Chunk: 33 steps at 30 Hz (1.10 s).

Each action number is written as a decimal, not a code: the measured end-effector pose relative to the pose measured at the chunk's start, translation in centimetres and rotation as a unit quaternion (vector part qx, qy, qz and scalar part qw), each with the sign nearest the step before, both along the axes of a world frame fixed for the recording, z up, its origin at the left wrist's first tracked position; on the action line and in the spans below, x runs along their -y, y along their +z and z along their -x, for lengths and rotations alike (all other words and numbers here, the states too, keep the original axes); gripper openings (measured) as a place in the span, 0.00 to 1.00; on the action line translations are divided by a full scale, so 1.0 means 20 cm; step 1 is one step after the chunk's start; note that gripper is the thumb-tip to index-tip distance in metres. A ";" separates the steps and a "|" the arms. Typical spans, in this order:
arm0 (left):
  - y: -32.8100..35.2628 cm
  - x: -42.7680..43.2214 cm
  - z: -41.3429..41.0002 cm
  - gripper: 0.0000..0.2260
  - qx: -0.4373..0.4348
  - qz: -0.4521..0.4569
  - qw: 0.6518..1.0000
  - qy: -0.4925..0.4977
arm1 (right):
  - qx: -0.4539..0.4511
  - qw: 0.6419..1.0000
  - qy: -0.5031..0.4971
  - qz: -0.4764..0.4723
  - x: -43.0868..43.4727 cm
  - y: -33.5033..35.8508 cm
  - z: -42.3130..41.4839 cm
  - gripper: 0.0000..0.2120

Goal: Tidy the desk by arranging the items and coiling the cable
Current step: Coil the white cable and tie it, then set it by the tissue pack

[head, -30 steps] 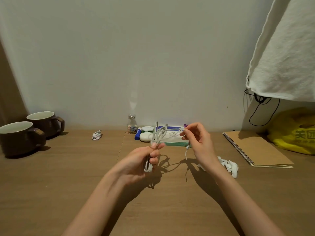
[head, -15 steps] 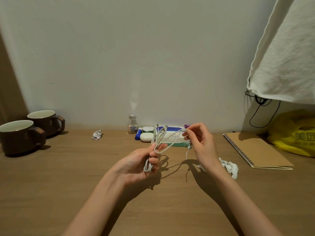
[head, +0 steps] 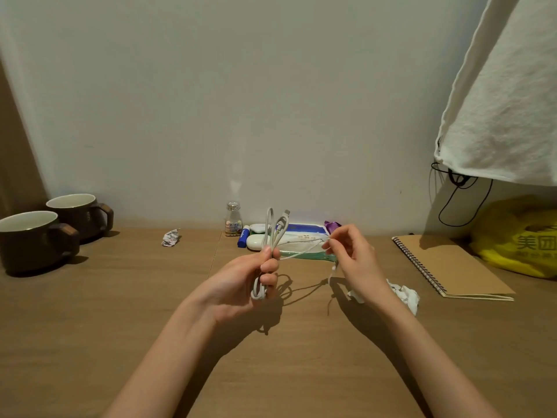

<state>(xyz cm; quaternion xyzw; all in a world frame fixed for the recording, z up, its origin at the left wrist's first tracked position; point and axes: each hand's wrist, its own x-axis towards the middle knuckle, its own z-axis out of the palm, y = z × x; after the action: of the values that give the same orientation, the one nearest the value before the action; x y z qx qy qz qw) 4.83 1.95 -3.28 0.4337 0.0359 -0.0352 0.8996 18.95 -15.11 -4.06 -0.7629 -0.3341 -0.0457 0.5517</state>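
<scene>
A white cable (head: 275,229) is folded into several loops that stick up above and hang below my left hand (head: 241,282), which grips the bundle above the middle of the wooden desk (head: 90,312). One strand runs right from the bundle to my right hand (head: 351,256), whose thumb and fingers pinch it; a short loose end dangles below that hand. A plug end shows at the top of the loops.
Two brown mugs (head: 39,236) stand at the far left. A crumpled wrapper (head: 170,237), a small bottle (head: 233,223), a blue tube, white cases and a tissue pack (head: 304,241) line the wall. Crumpled tissue (head: 404,295), a spiral notebook (head: 449,265) and a yellow bag (head: 521,236) lie right.
My right hand has carried the strand slightly right and down, away from the bundle. The loops in my left hand stand a little taller. The desk items have not moved.
</scene>
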 end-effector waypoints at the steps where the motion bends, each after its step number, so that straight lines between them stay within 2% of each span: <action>1: 0.00 0.00 0.00 0.06 -0.003 -0.027 1.000 0.015 | -0.049 0.998 0.032 -0.014 0.00 0.01 0.01 0.04; 4: -0.01 -0.01 -0.01 0.06 -0.007 -0.043 0.999 0.026 | -0.198 0.971 0.133 -0.034 -0.01 0.04 0.05 0.06; 6: -0.01 0.00 -0.01 0.06 -0.003 -0.044 0.999 0.027 | -0.240 0.955 0.174 -0.009 -0.03 0.05 0.09 0.11; 8: 0.00 0.00 -0.01 0.07 0.004 -0.061 0.998 0.032 | -0.217 0.955 0.195 0.045 -0.04 0.05 0.13 0.13; 11: 0.00 0.00 -0.01 0.08 0.011 -0.080 0.996 0.046 | -0.145 0.962 0.201 0.115 -0.03 0.04 0.15 0.09; 13: -0.01 -0.01 -0.02 0.08 0.017 -0.091 0.994 0.052 | -0.154 0.967 0.181 0.090 -0.02 0.05 0.14 0.09; 15: -0.02 -0.01 -0.03 0.08 0.027 -0.126 0.990 0.061 | -0.220 0.961 0.167 0.015 0.00 0.06 0.12 0.10; 17: -0.02 -0.01 -0.02 0.09 0.038 -0.195 0.977 0.072 | -0.334 0.919 0.187 -0.100 0.01 0.09 0.10 0.09; 20: -0.04 0.02 -0.02 0.10 0.048 -0.335 0.937 0.089 | -0.454 0.830 0.231 -0.229 0.01 0.11 0.09 0.07; 22: -0.04 0.04 -0.03 0.10 0.048 -0.411 0.905 0.099 | -0.476 0.800 0.252 -0.262 -0.01 0.11 0.11 0.07; 26: -0.06 0.09 -0.04 0.09 0.048 -0.482 0.860 0.161 | -0.442 0.830 0.245 -0.235 -0.03 0.10 0.14 0.13; 29: -0.12 0.11 -0.06 0.08 0.077 -0.555 0.797 0.225 | -0.442 0.827 0.246 -0.244 -0.04 0.10 0.16 0.14; 33: -0.16 0.11 -0.08 0.08 0.105 -0.605 0.736 0.285 | -0.455 0.816 0.240 -0.262 -0.05 0.11 0.17 0.13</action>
<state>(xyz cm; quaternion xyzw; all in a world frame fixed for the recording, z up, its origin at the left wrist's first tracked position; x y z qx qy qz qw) 6.42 -0.32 -6.51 0.8572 0.0770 0.2973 0.4133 15.59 -14.20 -1.88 -0.4188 -0.1928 0.3546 0.8134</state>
